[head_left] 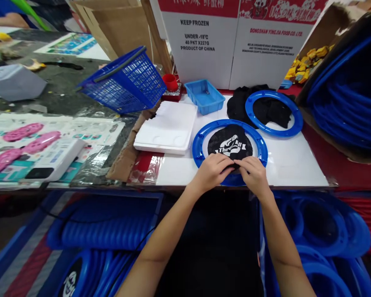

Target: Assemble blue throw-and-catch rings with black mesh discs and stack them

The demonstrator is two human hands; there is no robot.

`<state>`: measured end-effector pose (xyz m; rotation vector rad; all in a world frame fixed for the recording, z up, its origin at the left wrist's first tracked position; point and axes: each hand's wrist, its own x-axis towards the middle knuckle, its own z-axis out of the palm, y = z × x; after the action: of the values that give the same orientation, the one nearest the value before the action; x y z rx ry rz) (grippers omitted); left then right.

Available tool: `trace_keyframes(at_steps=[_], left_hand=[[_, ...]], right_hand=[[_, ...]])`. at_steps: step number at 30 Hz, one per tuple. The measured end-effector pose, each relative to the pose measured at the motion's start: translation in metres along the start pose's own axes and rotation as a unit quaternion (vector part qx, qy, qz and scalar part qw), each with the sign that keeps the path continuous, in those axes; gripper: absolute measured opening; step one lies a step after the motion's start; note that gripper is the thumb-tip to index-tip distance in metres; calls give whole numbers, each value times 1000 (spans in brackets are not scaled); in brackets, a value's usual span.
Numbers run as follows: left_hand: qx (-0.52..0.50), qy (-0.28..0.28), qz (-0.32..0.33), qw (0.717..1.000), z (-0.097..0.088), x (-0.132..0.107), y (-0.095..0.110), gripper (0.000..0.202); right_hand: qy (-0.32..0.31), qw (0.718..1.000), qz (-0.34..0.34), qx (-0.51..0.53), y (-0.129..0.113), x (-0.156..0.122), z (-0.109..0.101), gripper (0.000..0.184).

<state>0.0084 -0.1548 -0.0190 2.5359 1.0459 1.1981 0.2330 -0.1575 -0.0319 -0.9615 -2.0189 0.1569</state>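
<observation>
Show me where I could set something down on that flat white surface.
Widest bare patch: the white surface right of the near blue plastic ring, in front of the far blue plastic ring. A smaller patch lies between the near ring and the white foam slab. Crowded: where left hand and right hand touch black printed mesh.

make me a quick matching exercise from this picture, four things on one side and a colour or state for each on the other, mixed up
Things
1. black mesh
2. plastic basket
3. small cup
4. foam slab

Colours and states
A. red
B. white, with a jagged edge
C. pinched by left hand and right hand
D. blue and tilted

Pairs: 1-C, 2-D, 3-A, 4-B
</observation>
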Motion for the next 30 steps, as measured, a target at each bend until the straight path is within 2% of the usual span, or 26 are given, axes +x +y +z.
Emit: trace_keyframes(at_steps=[4,8,10,13,16,18,21,25,30], left_hand=[[24,-14,32,999,0,-5,8,13],[0,-12,-15,1000,5,-13,21,30],[-4,-2,-27,1000,9,-15,23,28],[-12,31,-7,999,14,-17,21,22],[-28,68,24,997,13,-20,15,18],[-43,74,43,995,11,-23,10,19],[-72,47,56,995,4,-27,5,19],[-93,6,56,994,-2,-28,2,18],[-87,-17,44,995,-4,-29,2,17]], right_hand=[[-10,1000,-7,27,-2,-4,-2,26],[-11,997,34,64,-4,-5,-5,20],[-6,997,43,70,-5,-3,-7,16],[-13,997,29,71,-4,-1,-11,12],[-31,995,1,98,0,-3,-13,17],[-40,992,-12,119,2,-5,-15,22],[-61,990,-27,125,5,-7,-18,24],[-120,986,-46,105,3,-7,-22,20],[-138,985,-53,93,2,-6,-26,16]])
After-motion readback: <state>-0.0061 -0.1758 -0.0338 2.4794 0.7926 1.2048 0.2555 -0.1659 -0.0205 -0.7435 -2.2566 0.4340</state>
